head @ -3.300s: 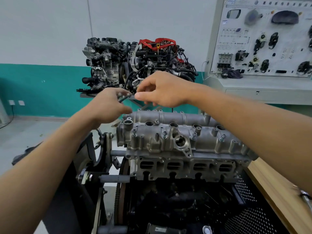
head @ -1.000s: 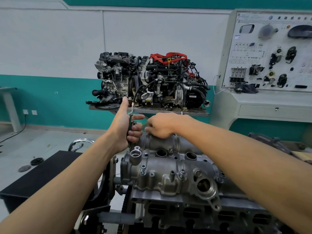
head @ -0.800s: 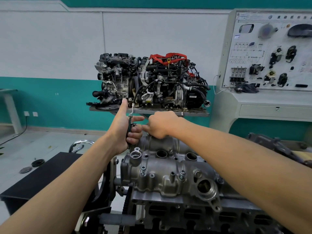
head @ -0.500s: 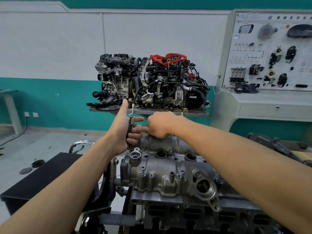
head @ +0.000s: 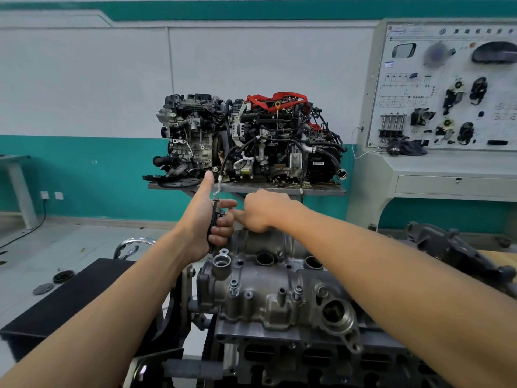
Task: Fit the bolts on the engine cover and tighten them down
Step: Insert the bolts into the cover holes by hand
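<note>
Cover: grey cast engine cover (head: 268, 292) lies below and in front of both hands, its long axis running from near left to far right.
Left hand: left hand (head: 208, 219) hovers over the cover's far left end, thumb up, fingers curled around dark bolts (head: 213, 222) held upright.
Right hand: right hand (head: 261, 210) rests on the cover's far edge, curled, forefinger reaching toward the bolts; whether it pinches one cannot be told.
Nearer hand: both meet at the far left corner, likely where the next bolt goes.
Fitted bolts: several heads (head: 234, 284) show along the near edge.
</note>
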The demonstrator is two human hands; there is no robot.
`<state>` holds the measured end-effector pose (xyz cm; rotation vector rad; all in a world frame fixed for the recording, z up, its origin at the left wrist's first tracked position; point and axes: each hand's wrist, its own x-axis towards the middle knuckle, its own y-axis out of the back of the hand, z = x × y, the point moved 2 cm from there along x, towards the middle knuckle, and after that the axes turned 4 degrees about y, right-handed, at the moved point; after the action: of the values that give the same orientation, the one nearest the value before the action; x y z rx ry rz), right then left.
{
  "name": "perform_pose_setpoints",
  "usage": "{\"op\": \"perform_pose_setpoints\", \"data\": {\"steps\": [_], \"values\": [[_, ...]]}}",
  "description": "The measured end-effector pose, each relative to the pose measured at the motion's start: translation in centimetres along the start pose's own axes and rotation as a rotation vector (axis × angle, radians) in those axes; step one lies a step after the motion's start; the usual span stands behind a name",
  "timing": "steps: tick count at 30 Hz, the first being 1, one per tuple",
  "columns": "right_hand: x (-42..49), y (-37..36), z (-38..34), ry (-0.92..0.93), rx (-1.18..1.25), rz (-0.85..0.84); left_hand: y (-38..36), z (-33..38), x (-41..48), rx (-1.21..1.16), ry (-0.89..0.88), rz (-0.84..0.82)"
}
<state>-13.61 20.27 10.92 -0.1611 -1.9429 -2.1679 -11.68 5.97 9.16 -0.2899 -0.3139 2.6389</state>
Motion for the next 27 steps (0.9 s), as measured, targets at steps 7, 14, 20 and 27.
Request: {"op": "perform_pose_setpoints", "data": {"steps": [7,14,20,27], "values": [[-0.3,0.7,-0.5,0.162,-0.087,-0.048,-0.3,0.0,-0.1,0.013,0.011,0.004],[-1.4,3.6,1.1,0.026,0.688,0.008,-0.5,0.2,-0.1,0.028,0.009,-0.031],[-2.9,6.6,0.1,0.297,0.648,-0.043,-2.0,0.7,0.0,0.107,-0.052,-0.09],[-3.2,7.7,2.9,0.14,0.976,0.257,-2.6,0.8,-0.3,0.15,-0.005,-0.068]]}}
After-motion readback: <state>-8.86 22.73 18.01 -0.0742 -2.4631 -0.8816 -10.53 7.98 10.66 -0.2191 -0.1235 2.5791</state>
